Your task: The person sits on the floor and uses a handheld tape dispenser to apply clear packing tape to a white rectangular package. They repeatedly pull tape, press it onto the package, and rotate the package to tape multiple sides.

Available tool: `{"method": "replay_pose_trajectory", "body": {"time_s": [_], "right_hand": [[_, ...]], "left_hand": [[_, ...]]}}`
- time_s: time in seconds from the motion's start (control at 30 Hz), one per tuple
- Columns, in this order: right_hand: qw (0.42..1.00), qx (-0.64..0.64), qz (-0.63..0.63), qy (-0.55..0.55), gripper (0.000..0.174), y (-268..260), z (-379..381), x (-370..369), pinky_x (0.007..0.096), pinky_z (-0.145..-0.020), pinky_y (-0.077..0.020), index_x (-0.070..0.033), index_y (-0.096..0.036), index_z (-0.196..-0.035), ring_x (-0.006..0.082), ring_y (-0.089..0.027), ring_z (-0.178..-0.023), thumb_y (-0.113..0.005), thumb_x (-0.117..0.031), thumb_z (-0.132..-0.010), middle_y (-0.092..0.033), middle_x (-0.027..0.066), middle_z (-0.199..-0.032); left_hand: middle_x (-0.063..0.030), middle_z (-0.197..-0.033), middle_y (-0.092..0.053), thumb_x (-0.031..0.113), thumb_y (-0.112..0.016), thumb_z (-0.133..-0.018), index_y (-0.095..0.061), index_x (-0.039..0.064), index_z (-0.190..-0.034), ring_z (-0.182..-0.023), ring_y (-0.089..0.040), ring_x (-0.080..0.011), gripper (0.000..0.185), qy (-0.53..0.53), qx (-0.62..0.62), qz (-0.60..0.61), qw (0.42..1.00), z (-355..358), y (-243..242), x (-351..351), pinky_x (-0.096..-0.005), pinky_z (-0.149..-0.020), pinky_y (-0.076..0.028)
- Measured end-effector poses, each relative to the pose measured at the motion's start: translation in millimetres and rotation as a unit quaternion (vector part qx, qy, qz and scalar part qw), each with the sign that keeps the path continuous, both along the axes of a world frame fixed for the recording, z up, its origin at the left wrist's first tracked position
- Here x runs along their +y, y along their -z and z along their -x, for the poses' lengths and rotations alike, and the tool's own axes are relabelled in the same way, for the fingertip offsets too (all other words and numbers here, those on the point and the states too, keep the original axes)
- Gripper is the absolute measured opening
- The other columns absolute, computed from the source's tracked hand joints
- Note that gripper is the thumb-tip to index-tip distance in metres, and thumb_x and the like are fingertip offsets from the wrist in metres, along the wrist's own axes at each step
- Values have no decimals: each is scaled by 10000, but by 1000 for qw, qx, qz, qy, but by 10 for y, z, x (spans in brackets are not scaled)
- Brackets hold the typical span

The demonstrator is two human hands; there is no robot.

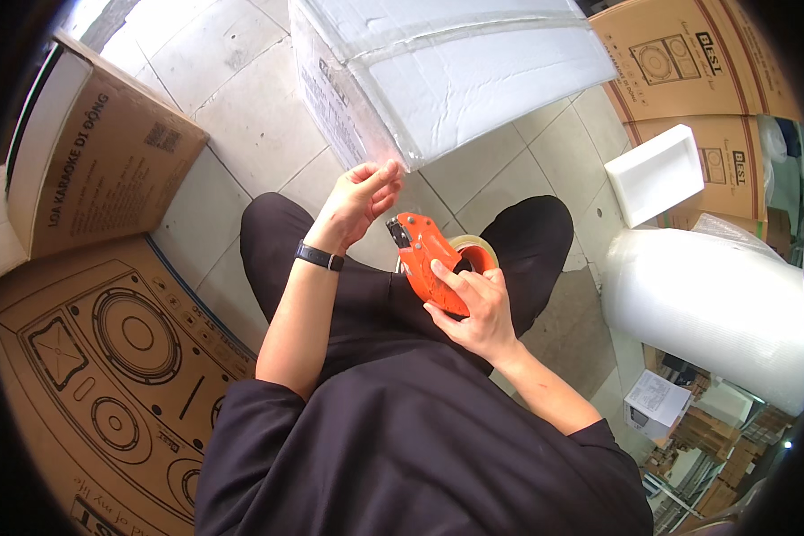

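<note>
My right hand (pixel 479 305) grips an orange tape gun (pixel 435 264), its cutting end pointing up and left over my lap. A roll of clear packing tape (pixel 472 244) sits on the gun's far side. Raised at the near lower corner of a large wrapped carton (pixel 469 80) is my left hand (pixel 368 201), thumb and fingertips brought together. Whether it pinches a thin strip of clear tape there cannot be made out. The carton has white top sheeting, with clear tape along its edges and across it. A dark band circles my left wrist.
Printed cardboard speaker boxes stand at the left (pixel 120 154), lower left (pixel 134 402) and upper right (pixel 683 60). On the right are a white foam tray (pixel 656 174), a big roll of bubble wrap (pixel 703 308) and a small white box (pixel 656 402). Light floor tiles (pixel 261 114) show between them.
</note>
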State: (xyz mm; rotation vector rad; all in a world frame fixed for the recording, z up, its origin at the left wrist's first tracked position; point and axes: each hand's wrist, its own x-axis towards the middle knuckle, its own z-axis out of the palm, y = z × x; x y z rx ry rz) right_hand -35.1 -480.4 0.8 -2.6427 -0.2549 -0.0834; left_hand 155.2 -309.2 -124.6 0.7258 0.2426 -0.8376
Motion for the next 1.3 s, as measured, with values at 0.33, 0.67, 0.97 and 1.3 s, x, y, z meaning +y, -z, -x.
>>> {"method": "replay_pose_trajectory", "body": {"time_s": [0.33,0.67,0.97,1.3], "right_hand": [[1000,6,13,4,767,-78,11,-3,352,-796,-386,-158,-627,-1441,177,-523,-677,-922,-193,-735,-581,-4,-790],[1000,16,25,11,753,-70,15,-6,350,-814,-387,-140,-642,-1418,179,-599,-744,-930,-183,-724,-657,1,-868],[1000,-12,7,6,774,-10,-3,-15,367,-785,-392,-173,-602,-1472,184,-547,-685,-896,-175,-757,-521,4,-759],[1000,-18,13,-1,762,43,-17,-133,368,-788,-393,-194,-615,-1455,182,-558,-693,-899,-185,-748,-544,-4,-780]], "left_hand": [[54,-978,-717,386,-756,-1009,-715,162,-1024,-924,-679,-68,228,42,-30,-83,995,-21,-71,25,-233,-739,-564],[34,-867,-703,394,-833,-947,-700,145,-919,-831,-678,-70,284,33,-36,-63,997,-17,-27,-41,-251,-759,-571],[27,-832,-696,390,-828,-949,-706,133,-915,-794,-673,-67,286,30,-48,-82,995,-21,-16,-34,-241,-736,-576],[15,-885,-713,443,-810,-953,-718,119,-970,-806,-683,-82,338,70,-84,-167,980,-93,28,-8,-241,-735,-582]]}}
